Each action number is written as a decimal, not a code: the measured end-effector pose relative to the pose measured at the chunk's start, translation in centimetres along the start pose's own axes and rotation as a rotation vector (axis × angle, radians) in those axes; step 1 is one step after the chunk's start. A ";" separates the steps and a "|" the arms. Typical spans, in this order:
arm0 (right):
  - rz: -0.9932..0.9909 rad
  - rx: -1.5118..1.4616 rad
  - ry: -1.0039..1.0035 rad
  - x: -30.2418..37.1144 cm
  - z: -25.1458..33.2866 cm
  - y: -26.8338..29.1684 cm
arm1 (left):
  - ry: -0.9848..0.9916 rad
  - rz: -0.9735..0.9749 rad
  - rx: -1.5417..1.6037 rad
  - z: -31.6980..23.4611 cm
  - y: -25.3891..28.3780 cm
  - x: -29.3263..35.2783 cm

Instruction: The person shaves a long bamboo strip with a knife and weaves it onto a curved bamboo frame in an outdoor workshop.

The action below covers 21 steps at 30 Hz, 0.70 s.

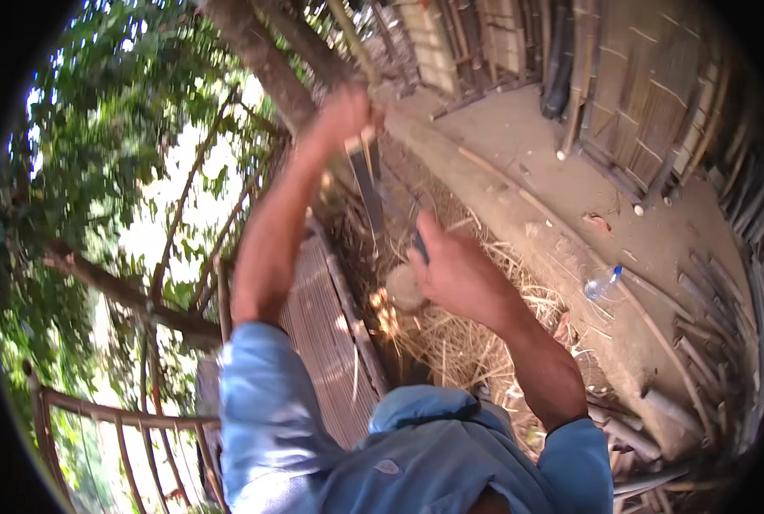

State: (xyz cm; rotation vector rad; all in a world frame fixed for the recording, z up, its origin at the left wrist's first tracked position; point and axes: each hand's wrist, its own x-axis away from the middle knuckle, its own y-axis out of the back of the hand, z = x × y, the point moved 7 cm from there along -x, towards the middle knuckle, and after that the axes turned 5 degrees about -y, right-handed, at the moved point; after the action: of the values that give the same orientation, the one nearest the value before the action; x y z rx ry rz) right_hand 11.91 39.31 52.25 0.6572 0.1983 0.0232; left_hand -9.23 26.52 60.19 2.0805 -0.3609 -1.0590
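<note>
My left hand (347, 116), smeared by motion, is raised ahead with its fingers closed around the top of a long flat strip (367, 190). Pale, wood-like edges show just below the fingers, and the dark lower part hangs down. Lower and to the right, my right hand (461, 272) is closed around a short dark handle (420, 248). Whatever extends from that handle is too blurred to make out. Just left of the right hand, a round pale block or stump end (406, 287) stands among straw-like shavings (459, 347).
A slatted bamboo bench (326, 321) runs beside my left arm. Right of the shavings, a long pole (553, 218) lies along the earthen ledge, near a clear plastic bottle (603, 283). Cut bamboo pieces (712, 321) are piled at right. Bamboo wall panels (647, 94) and a tree trunk (266, 64) stand ahead.
</note>
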 end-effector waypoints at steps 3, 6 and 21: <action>0.039 0.038 -0.050 0.3 -6.3 -6.0 | 0.123 0.138 0.218 4.5 -8.2 1.8; -0.053 -0.044 -0.109 0.7 -7.2 -4.4 | -0.159 0.113 0.765 -2.2 -6.9 1.7; 0.079 -0.111 0.084 -15.8 1.2 -3.9 | -0.008 -0.688 0.211 -4.2 16.5 -1.4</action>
State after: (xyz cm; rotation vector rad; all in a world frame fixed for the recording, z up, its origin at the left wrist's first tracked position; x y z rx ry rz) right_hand -3.54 34.18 53.53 0.5532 0.2503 0.1369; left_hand -5.37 18.35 74.65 2.4605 0.2836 -1.4656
